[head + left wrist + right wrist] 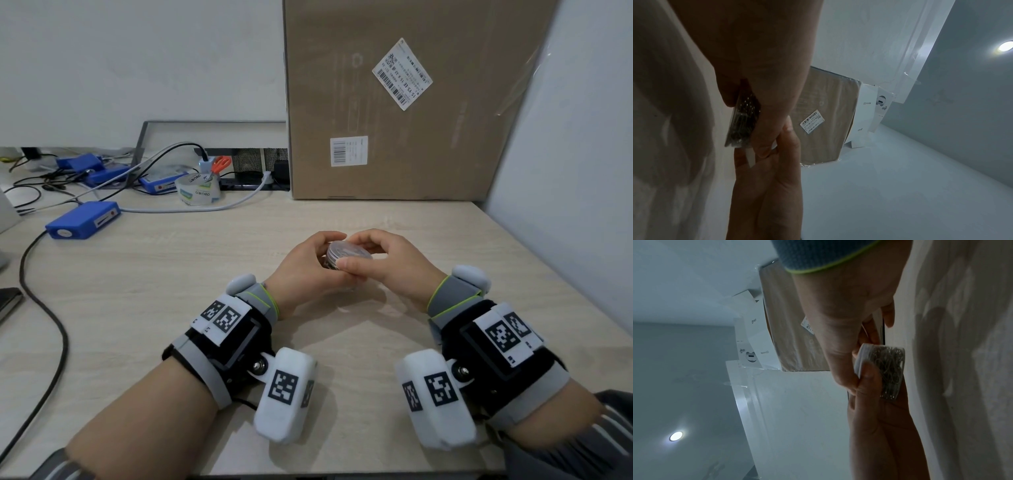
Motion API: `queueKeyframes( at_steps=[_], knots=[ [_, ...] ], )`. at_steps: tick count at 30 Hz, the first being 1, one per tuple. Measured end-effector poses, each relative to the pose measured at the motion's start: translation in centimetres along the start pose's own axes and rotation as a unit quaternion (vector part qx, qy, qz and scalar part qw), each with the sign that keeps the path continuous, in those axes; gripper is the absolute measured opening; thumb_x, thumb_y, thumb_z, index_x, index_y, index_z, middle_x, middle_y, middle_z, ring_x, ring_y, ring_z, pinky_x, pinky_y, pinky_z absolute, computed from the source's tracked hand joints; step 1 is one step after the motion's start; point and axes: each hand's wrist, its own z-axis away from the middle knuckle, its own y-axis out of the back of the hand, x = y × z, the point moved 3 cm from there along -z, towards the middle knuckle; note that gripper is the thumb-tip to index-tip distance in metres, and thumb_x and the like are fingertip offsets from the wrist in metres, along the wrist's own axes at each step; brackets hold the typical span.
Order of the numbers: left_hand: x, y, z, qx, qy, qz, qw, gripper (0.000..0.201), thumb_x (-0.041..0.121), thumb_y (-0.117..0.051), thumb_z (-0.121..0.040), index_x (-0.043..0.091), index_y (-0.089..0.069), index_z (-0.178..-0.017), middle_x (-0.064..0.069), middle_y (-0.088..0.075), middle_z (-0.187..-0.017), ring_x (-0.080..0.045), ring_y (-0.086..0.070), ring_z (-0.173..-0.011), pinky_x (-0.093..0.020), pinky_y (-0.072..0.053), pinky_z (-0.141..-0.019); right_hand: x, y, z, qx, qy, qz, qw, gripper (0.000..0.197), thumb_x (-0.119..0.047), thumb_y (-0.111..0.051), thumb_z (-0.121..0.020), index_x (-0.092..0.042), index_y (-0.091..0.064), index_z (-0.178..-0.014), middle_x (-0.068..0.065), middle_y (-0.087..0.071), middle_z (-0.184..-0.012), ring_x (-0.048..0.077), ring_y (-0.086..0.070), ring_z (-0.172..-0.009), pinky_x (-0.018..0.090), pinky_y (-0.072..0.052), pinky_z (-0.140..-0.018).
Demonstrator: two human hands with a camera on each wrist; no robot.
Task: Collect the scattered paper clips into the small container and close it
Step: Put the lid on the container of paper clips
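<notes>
A small round clear container [346,256] is held just above the table [171,291], between both hands. Its lid [349,250] sits on top, tilted towards me. My left hand [308,267] cups the container from the left, thumb over the far rim. My right hand [376,260] pinches the lid from the right, thumb on its near edge. Through the clear wall of the container [890,369], the right wrist view shows a pile of silver paper clips [889,363] under the white lid rim [861,358]. The left wrist view shows the container [744,121] edge-on between the palms. I see no loose clips on the table.
A tall cardboard box [394,102] stands behind the hands, and a white panel [565,137] closes the right side. At the far left lie blue boxes [82,219], a tape roll [198,190], orange scissors [219,164] and a black cable [44,308].
</notes>
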Motion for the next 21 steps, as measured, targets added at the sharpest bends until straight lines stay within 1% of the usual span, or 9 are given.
queueKeyframes(
  at_steps=[2,5,9,12,14,16,18,19,21],
  knots=[
    [0.01,0.01,-0.02,-0.002,-0.001,0.007,1.0,0.081,0.023,-0.084,-0.053,0.016,-0.051,-0.127,-0.002,-0.07,-0.112,-0.016,-0.068,-0.1,-0.032,-0.055,-0.09,0.04,-0.04,-0.03,-0.004,0.003,-0.005,1.0,0.031,-0.025,-0.075,-0.074,-0.019,-0.064,-0.103,-0.002,-0.066,-0.104,0.008,-0.058,-0.099,0.019,-0.046,-0.084],
    [0.09,0.0,0.01,-0.006,-0.003,0.017,1.0,0.076,0.016,-0.082,-0.057,0.015,-0.051,-0.127,-0.004,-0.069,-0.113,-0.014,-0.068,-0.097,-0.029,-0.056,-0.088,0.01,-0.02,-0.05,-0.013,0.008,-0.01,1.0,0.03,-0.023,-0.074,-0.075,-0.02,-0.064,-0.103,0.0,-0.065,-0.107,0.008,-0.058,-0.101,0.018,-0.046,-0.083],
    [0.16,-0.01,0.01,-0.008,-0.005,0.028,1.0,0.076,0.015,-0.081,-0.058,0.015,-0.05,-0.127,-0.005,-0.069,-0.114,-0.012,-0.067,-0.096,-0.028,-0.055,-0.088,0.12,0.11,-0.11,-0.02,0.014,-0.02,1.0,0.028,-0.022,-0.074,-0.076,-0.022,-0.064,-0.103,0.001,-0.064,-0.112,0.009,-0.057,-0.106,0.02,-0.045,-0.088],
    [0.27,-0.02,0.11,-0.013,-0.003,0.032,0.999,0.074,0.013,-0.081,-0.059,0.015,-0.05,-0.126,-0.004,-0.07,-0.113,-0.013,-0.068,-0.096,-0.028,-0.055,-0.088,0.25,0.14,-0.17,-0.028,0.016,-0.025,0.999,0.033,-0.027,-0.074,-0.072,-0.024,-0.064,-0.103,0.0,-0.063,-0.114,0.01,-0.056,-0.11,0.022,-0.044,-0.092],
    [0.4,0.0,0.2,-0.02,-0.002,0.034,0.999,0.07,0.007,-0.083,-0.064,0.014,-0.051,-0.126,-0.004,-0.07,-0.111,-0.011,-0.067,-0.093,-0.025,-0.056,-0.086,0.1,0.23,-0.18,-0.036,0.022,-0.032,0.999,0.037,-0.028,-0.074,-0.069,-0.024,-0.064,-0.104,-0.002,-0.064,-0.111,0.009,-0.056,-0.108,0.022,-0.044,-0.093],
    [0.55,-0.02,0.3,-0.028,-0.002,0.038,0.999,0.064,0.0,-0.08,-0.071,0.012,-0.051,-0.126,-0.002,-0.069,-0.107,-0.007,-0.066,-0.089,-0.021,-0.055,-0.081,-0.14,0.56,-0.12,-0.045,0.026,-0.047,0.998,0.038,-0.023,-0.075,-0.069,-0.023,-0.063,-0.105,-0.006,-0.063,-0.109,0.004,-0.056,-0.104,0.018,-0.044,-0.091],
    [0.64,-0.06,0.35,-0.035,-0.003,0.041,0.999,0.06,-0.002,-0.077,-0.073,0.012,-0.051,-0.126,0.001,-0.069,-0.104,-0.005,-0.065,-0.088,-0.02,-0.055,-0.08,-0.27,0.84,-0.11,-0.059,0.03,-0.048,0.997,0.039,-0.027,-0.073,-0.066,-0.025,-0.063,-0.104,-0.007,-0.064,-0.109,-0.002,-0.056,-0.101,0.01,-0.045,-0.086],
    [0.63,-0.08,0.36,-0.037,-0.004,0.039,0.999,0.06,-0.002,-0.077,-0.073,0.012,-0.051,-0.125,0.001,-0.069,-0.103,-0.005,-0.065,-0.088,-0.021,-0.055,-0.08,-0.25,0.9,-0.12,-0.065,0.029,-0.044,0.997,0.04,-0.028,-0.072,-0.065,-0.025,-0.064,-0.104,-0.006,-0.065,-0.11,-0.003,-0.057,-0.101,0.007,-0.045,-0.083],
    [0.57,-0.11,0.34,-0.037,-0.005,0.036,0.999,0.06,-0.003,-0.077,-0.073,0.014,-0.051,-0.124,0.0,-0.069,-0.104,-0.006,-0.066,-0.089,-0.023,-0.056,-0.081,-0.13,0.88,-0.14,-0.071,0.024,-0.038,0.996,0.043,-0.03,-0.071,-0.064,-0.023,-0.064,-0.106,-0.005,-0.065,-0.112,-0.001,-0.057,-0.103,0.005,-0.044,-0.079]
  ],
)
